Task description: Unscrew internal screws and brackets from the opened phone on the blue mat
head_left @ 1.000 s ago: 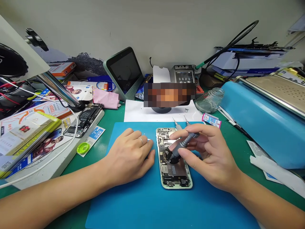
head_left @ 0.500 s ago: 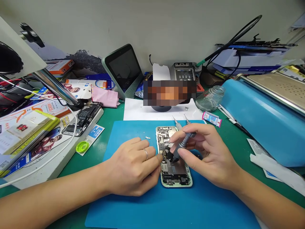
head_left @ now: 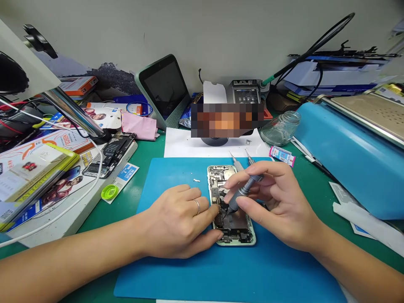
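An opened smartphone (head_left: pixel 240 219) with a pale green frame lies on the blue mat, its circuit board and inner parts bare. My left hand (head_left: pixel 181 221), a ring on one finger, steadies it from the left side, with the index fingertip on the board and the thumb on the lower left edge. Between the thumb and fingers of my right hand (head_left: pixel 280 206) is a grey screwdriver (head_left: pixel 239 198), tilted so that its thin tip points at the board's lower left part. Whether the tip touches a screw is too small to tell.
Two more thin metal tools lie just above the phone; one is a silver driver (head_left: pixel 237 163). Small white pieces (head_left: pixel 196 180) rest on the blue mat (head_left: pixel 170 277). A glass jar (head_left: pixel 280 128) stands behind, and a second opened phone (head_left: pixel 112 155) lies on the left.
My left thumb has moved out onto the phone's lower left edge, away from the index finger. The screwdriver tip has shifted slightly left. The view has moved a little.
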`<state>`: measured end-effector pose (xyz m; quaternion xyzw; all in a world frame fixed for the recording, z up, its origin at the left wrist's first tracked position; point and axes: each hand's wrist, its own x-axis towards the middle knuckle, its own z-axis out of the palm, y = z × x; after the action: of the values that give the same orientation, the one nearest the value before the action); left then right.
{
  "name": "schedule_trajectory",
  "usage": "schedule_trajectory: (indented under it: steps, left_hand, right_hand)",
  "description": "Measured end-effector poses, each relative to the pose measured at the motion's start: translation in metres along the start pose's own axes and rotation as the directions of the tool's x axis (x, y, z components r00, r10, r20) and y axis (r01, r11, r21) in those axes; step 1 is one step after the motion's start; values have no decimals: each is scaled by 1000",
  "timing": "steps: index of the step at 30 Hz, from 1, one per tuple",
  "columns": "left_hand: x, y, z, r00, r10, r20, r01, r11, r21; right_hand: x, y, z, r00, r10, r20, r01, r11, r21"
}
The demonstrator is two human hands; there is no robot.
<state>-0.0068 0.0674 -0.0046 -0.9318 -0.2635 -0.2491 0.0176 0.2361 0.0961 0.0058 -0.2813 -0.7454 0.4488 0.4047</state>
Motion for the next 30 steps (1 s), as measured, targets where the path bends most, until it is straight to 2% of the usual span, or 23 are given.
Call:
schedule_trajectory:
  steps: [8,17,22,27,30]
  left_hand:
    - [-4,7,4,987,-153,53,157,982,-106]
    - [-2,9,7,995,-101,-1,101,991,-86]
    - [-1,10,5,991,-125,-40,121,988,-96]
    - [2,6,-1,981,-191,-47,193,979,61]
    - [4,1,-4,966,-259,-7,255,947,198]
  right_hand:
    - [-1,-2,2,1000,-8,-11,8,1000,23]
    - [-1,-1,3,1000,-9,-6,9,1000,27]
    - [-1,-3,2,999,-17,-51,18,999,27]
    - [1,-1,0,996,-7,-93,9,1000,19]
    - [1,0,-1,995,-13,-94,13,1000,4]
